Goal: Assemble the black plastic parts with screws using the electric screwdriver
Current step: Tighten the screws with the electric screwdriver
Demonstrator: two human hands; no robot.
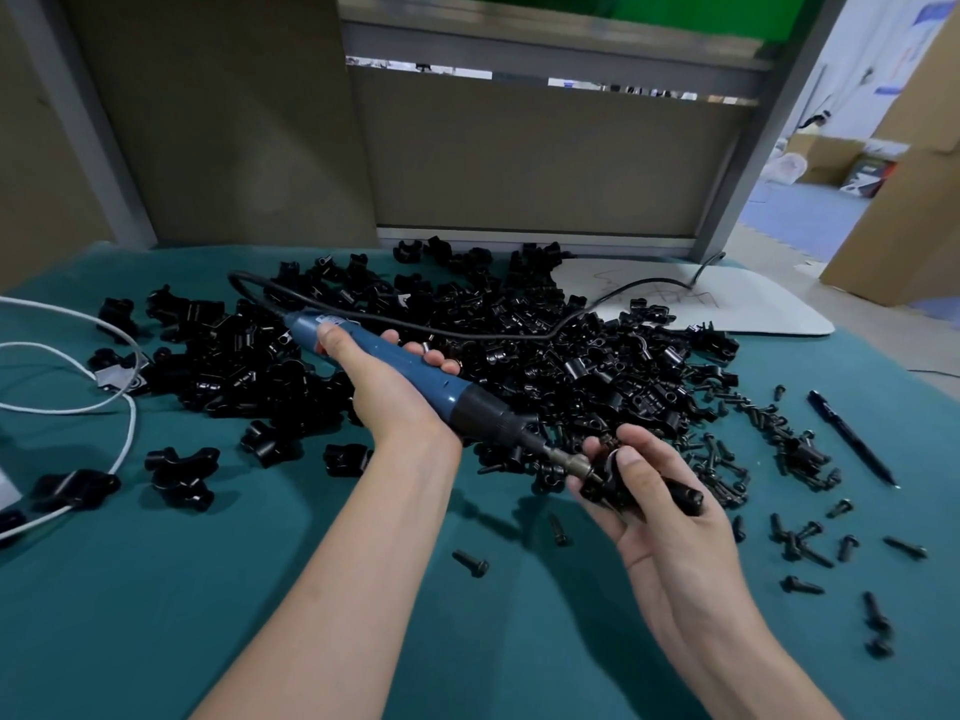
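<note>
My left hand grips the blue electric screwdriver, which slants down to the right. Its metal bit meets a black plastic part that my right hand holds, thumb on top, just above the green cloth. A big pile of black plastic parts lies behind both hands. Loose black screws are scattered to the right, and single ones lie near my wrists.
A black pen lies at the right. The screwdriver's black cable runs over the pile to a white board at the back. A white cord loops at the left. Grey partitions stand behind the green-covered table.
</note>
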